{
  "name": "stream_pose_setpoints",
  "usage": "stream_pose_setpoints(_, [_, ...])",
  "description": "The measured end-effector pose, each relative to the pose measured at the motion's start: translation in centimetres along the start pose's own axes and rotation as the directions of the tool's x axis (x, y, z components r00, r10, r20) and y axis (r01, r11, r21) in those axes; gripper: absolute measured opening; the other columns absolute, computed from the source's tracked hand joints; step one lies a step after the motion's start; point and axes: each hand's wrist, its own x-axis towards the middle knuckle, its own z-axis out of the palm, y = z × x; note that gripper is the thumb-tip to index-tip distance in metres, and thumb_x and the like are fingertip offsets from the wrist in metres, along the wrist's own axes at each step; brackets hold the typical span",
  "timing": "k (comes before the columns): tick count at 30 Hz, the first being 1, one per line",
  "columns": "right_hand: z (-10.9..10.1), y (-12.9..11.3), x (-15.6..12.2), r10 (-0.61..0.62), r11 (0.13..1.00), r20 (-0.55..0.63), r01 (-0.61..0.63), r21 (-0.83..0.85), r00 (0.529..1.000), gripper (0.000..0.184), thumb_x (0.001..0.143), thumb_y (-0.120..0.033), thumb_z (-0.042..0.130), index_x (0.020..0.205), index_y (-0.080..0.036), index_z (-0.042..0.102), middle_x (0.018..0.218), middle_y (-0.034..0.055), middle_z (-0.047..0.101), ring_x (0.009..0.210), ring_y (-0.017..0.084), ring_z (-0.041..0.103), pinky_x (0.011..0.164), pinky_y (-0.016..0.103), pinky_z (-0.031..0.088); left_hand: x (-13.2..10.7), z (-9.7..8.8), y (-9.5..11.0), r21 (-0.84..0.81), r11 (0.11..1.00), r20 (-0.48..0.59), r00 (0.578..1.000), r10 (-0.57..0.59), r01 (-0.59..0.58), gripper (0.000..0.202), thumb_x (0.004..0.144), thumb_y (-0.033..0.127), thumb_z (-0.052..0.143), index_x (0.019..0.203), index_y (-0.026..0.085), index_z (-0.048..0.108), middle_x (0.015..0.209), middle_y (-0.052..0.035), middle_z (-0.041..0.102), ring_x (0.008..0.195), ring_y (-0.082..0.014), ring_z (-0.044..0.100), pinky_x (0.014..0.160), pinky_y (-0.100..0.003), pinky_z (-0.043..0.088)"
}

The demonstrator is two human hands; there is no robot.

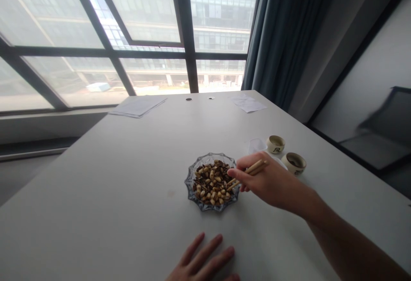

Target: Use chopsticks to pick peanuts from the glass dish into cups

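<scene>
A scalloped glass bowl point(192, 194) on the white table holds a mix of pistachios point(212, 178) and dark seeds that look like sunflower seeds point(221, 167). My right hand point(261, 178) comes in from the right, its fingers closed around a pair of wooden chopsticks point(256, 167). The chopstick tips reach into the right side of the nuts; whether they pinch a nut is too small to tell. Below the bowl, near the table's front, my left hand point(207, 259) lies flat with its fingers spread, holding nothing.
Two small cream cups point(275, 145) with dark markings stand right of the bowl, behind my right hand. Beside them is a clear plastic container point(257, 145), partly hidden. Paper sheets point(138, 106) lie at the far left of the table point(128, 165), with another sheet point(248, 103) at the far right.
</scene>
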Motion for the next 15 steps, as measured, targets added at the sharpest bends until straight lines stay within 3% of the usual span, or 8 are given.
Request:
stream_pose_setpoints(5, [-1.3, -0.2, -0.8, -0.031, 0.999, -0.062, 0.029, -0.02, 0.998, 0.047, 0.103, -0.044, 0.064, 0.063, -0.021, 0.059, 0.063, 0.0015, 0.072, 0.062, 0.018, 0.07, 0.056, 0.028, 0.044, -0.2, 0.1, 0.0, 0.013, 1.0, 0.008, 1.0, 0.007, -0.007, 0.078, 0.097, 0.042, 0.09, 0.165, 0.041, 0.052, 0.176, 0.0005, 0.043, 0.151, -0.0295, 0.058, 0.128, -0.055, 0.039])
stream_pose_setpoints(8, [-3.4, -0.4, -1.8, -0.026, 1.0, -0.135, 0.025, -0.008, 0.99, 0.045, 0.103, -0.048, 0.065, 0.068, -0.021, 0.069, 0.067, 0.0024, 0.076, 0.064, 0.019, 0.075, 0.058, 0.027, 0.05, -0.1, -0.1, -0.1, 0.015, 1.0, 0.002, 1.0, 0.003, -0.003, 0.078, 0.099, 0.043, 0.088, 0.166, 0.04, 0.05, 0.176, 0.0008, 0.042, 0.152, -0.0284, 0.057, 0.131, -0.055, 0.031])
stream_pose_setpoints(10, [-5.2, -0.1, -2.4, 0.007, 1.0, -0.248, -0.006, 0.003, 0.969, 0.043, 0.101, -0.051, 0.068, 0.071, -0.021, 0.072, 0.068, 0.0031, 0.078, 0.064, 0.02, 0.077, 0.057, 0.027, 0.053, 0.0, -0.2, -0.1, 0.016, 1.0, -0.001, 1.0, -0.003, 0.003, 0.075, 0.101, 0.042, 0.086, 0.166, 0.041, 0.05, 0.176, 0.0015, 0.042, 0.153, -0.0275, 0.055, 0.133, -0.055, 0.026])
stream_pose_setpoints(12, [-7.1, 0.6, -2.6, 0.031, 0.998, -0.457, -0.052, -0.032, 0.889, 0.039, 0.098, -0.051, 0.072, 0.072, -0.022, 0.075, 0.068, 0.0039, 0.079, 0.063, 0.022, 0.078, 0.053, 0.028, 0.052, 0.1, -0.2, -0.1, 0.012, 1.0, -0.006, 1.0, -0.006, 0.006, 0.071, 0.102, 0.041, 0.085, 0.165, 0.041, 0.052, 0.176, 0.0017, 0.043, 0.155, -0.0268, 0.053, 0.134, -0.054, 0.023])
stream_pose_setpoints(15, [-9.5, 2.6, -1.9, 0.02, 0.977, -0.738, -0.171, -0.129, 0.674, 0.029, 0.095, -0.04, 0.077, 0.073, -0.021, 0.076, 0.067, 0.0064, 0.079, 0.063, 0.025, 0.078, 0.054, 0.03, 0.051, 0.1, 0.0, 0.0, -0.002, 1.0, -0.033, 0.999, -0.006, 0.006, 0.068, 0.103, 0.042, 0.084, 0.163, 0.04, 0.055, 0.175, 0.0011, 0.045, 0.157, -0.027, 0.05, 0.136, -0.054, 0.016])
